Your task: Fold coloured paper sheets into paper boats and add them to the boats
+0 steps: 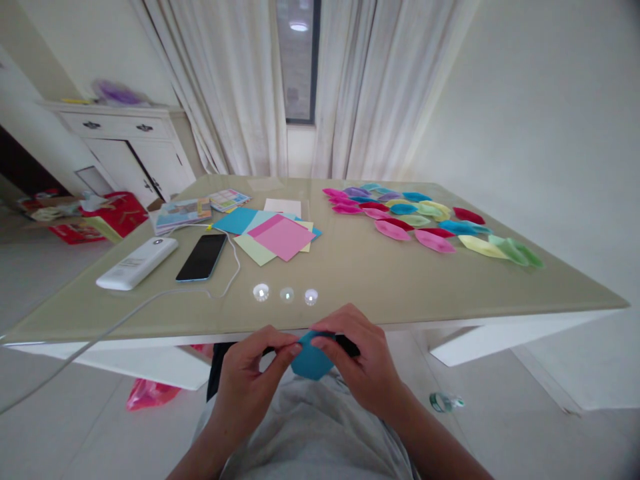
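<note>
The left hand point(257, 363) pinches the upper left of a blue paper point(311, 363) between thumb and forefinger. The paper hangs by the table point(360, 283), its blunt lower corner pointing toward the lap (its long axis, partly covered, escapes me). The right hand point(363, 353) clasps its upper right, thumb foremost.

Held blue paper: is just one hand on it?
No, the left hand and the right hand both grip the blue paper.
</note>
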Motion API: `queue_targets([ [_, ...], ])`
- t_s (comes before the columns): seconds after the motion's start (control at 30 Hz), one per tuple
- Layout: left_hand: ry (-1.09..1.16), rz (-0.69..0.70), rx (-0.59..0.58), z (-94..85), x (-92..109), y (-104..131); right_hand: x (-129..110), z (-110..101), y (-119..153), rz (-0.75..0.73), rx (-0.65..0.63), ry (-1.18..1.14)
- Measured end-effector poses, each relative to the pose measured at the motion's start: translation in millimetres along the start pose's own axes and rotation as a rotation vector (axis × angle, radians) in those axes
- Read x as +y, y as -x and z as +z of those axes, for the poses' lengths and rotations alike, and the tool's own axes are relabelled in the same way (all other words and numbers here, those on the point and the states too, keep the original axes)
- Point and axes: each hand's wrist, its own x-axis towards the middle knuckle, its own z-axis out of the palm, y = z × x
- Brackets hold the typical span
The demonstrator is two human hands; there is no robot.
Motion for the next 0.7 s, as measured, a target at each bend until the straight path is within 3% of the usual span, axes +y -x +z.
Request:
queue_targets([
  [0.17, 0.026, 0.0, -0.057, 1.1, -3, 1, -2, 0, -2, -0.062, -0.055, 0.03],
  [0.33, 0.149, -0.1, 0.174, 5.5, -1, 2, 5, -1, 2, 0.044, -0.023, 0.0],
  [0.43, 0.184, -0.165, 0.186, 8.7, 7, 2, 7, -2, 3, 0.047, -0.065, 0.032],
  [0.53, 0.177, -0.14, 0.196, 9.9, 11, 1, 6, -2, 3, 0.066, -0.096, 0.024],
  [0.7, 0.239, -0.215, 0.331, 3.2, -1, 0, 7, -6, 2, 0.194, -0.161, 0.015],
])
